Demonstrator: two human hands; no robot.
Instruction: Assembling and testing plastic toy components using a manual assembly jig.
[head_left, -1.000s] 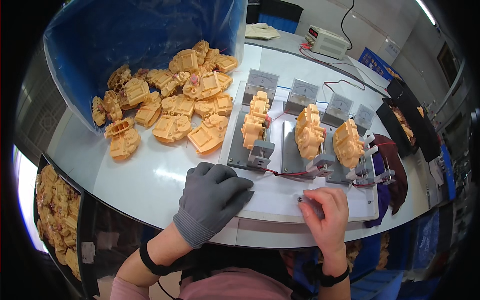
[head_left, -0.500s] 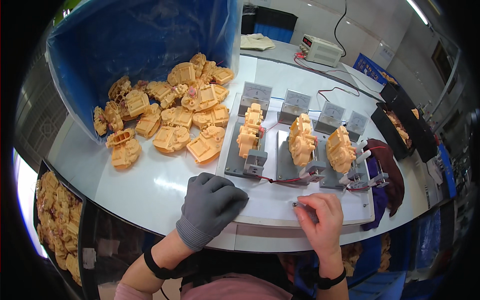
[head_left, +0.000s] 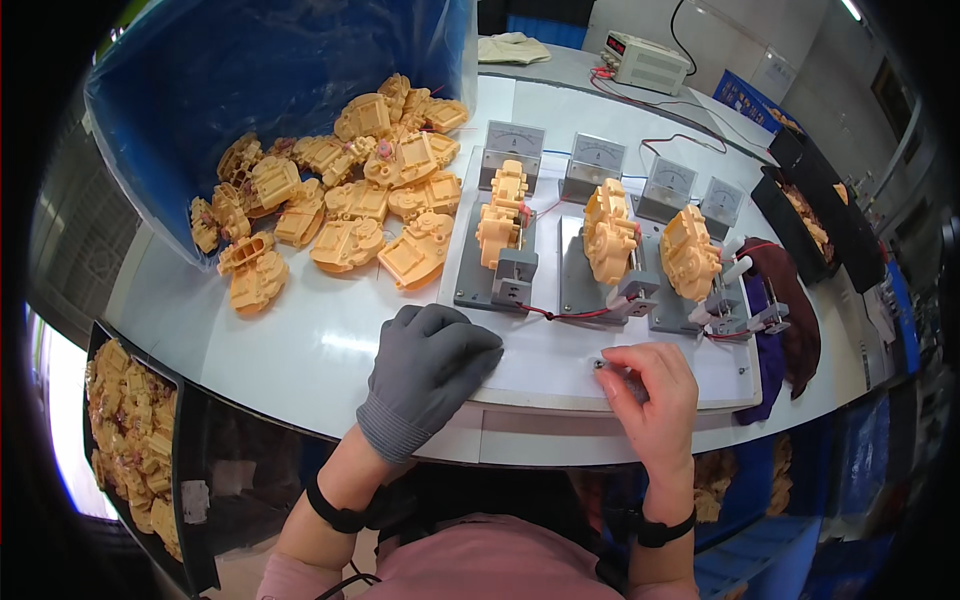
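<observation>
Standing in a row on grey fixtures (head_left: 573, 285) on the desk (head_left: 270, 365), three pale-orange plastic housings (head_left: 607, 238) have long axes running up and away from the person, the rightmost leaning left at its top, with four meters (head_left: 597, 155) behind. Before them, the gloved left hand (head_left: 425, 368) has curled fingers, tips hidden, so I cannot tell what they pinch; the bare right hand's (head_left: 655, 398) thumb and forefinger bend toward each other beside one small screw (head_left: 598, 365), contact unclear.
</observation>
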